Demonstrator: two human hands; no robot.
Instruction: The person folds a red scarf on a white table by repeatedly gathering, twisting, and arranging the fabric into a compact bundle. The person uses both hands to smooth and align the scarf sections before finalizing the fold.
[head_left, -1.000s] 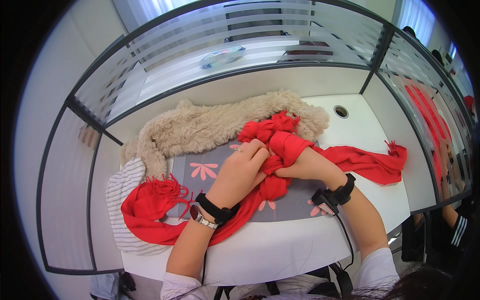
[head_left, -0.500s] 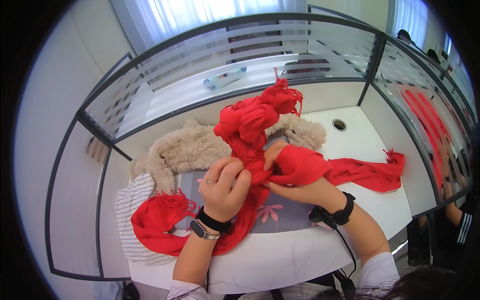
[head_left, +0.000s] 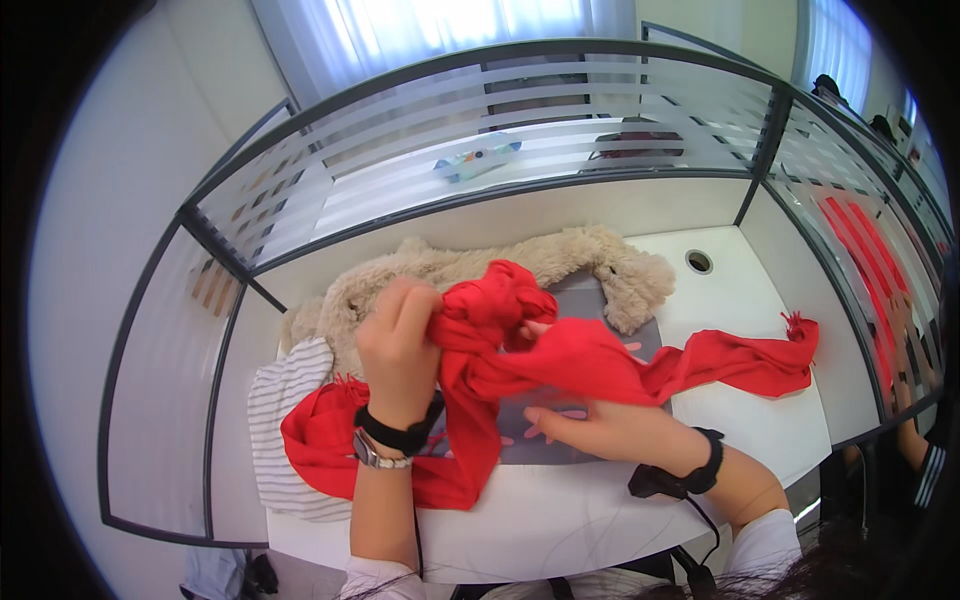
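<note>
White partitioned desk point(head_left: 560, 510), left hand point(head_left: 398, 350) gripping red scarf point(head_left: 575, 362), right hand point(head_left: 630, 435) spread partly beneath

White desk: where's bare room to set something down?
Bare: around the hole, between fluffy scarf and right partition; also front strip between grey mat and desk edge. Crowded: left and centre, with striped cloth and red scarf.

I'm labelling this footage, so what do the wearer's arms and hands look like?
The fingers are ungloved. The left forearm wears a black strap and, nearer the elbow, a watch with a light, metallic-looking band. The right forearm wears another black strap with a dark, box-shaped device and a black cable. White sleeves show on both arms, near the lower edge.
</note>
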